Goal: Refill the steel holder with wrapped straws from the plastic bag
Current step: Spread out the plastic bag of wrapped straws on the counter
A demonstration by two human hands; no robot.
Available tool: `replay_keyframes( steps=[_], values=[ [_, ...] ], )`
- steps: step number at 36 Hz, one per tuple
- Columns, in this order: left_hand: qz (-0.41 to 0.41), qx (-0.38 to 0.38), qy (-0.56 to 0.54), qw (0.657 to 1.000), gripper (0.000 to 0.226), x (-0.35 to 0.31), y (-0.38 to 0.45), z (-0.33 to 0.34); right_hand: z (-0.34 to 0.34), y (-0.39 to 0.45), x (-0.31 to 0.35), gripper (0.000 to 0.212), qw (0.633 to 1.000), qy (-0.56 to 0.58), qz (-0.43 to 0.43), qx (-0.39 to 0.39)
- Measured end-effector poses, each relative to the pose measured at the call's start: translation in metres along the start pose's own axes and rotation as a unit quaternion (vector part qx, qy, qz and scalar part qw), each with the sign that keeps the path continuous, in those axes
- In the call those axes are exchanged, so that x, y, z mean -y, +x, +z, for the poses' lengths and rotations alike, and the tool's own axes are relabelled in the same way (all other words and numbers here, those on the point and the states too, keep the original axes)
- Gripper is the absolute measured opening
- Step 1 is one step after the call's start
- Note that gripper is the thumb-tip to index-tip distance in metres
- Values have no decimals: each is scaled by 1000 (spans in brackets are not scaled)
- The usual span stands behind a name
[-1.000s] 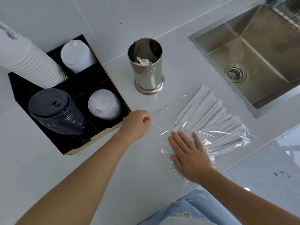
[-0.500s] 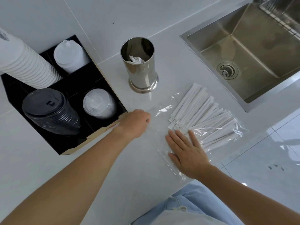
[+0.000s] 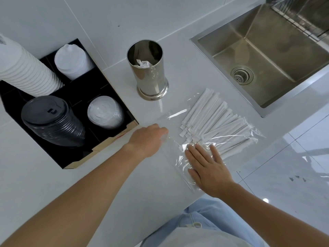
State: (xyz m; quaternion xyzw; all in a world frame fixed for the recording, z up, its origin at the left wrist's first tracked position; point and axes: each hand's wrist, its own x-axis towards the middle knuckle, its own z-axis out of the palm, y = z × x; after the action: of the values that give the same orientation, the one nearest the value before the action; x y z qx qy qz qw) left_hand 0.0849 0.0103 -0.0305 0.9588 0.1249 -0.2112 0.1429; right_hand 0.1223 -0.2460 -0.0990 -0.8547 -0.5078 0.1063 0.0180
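A clear plastic bag (image 3: 178, 114) lies flat on the white counter, filled with several white paper-wrapped straws (image 3: 211, 120). My right hand (image 3: 208, 166) rests flat with spread fingers on the bag's near end, pressing it down. My left hand (image 3: 149, 138) is closed, pinching the bag's left edge. The steel holder (image 3: 149, 75) stands upright beyond the bag, with a few wrapped straw ends showing low inside it.
A black organizer (image 3: 114, 139) at the left holds white cups (image 3: 23, 72), black lids (image 3: 51, 120), clear lids (image 3: 105, 111) and white lids (image 3: 73, 61). A steel sink (image 3: 267, 56) is set in the counter at the right. The counter edge runs near my body.
The view has shifted slightly. Both hands stay on the bag, the left still pinching its edge; the bag lies a little flatter.
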Motion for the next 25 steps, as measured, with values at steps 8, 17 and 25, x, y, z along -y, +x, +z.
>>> replay_keyframes(
  steps=[8,17,25],
  values=[
    [9,-39,-64,997,23,1,-3,14,-6,-7,-2,56,1000,17,12,-10],
    [8,-71,-154,985,19,18,-26,25,-4,-13,-2,54,999,19,17,-28],
    [6,-58,-73,996,50,-7,-28,28,-3,-13,0,54,999,18,18,-43]
  ],
)
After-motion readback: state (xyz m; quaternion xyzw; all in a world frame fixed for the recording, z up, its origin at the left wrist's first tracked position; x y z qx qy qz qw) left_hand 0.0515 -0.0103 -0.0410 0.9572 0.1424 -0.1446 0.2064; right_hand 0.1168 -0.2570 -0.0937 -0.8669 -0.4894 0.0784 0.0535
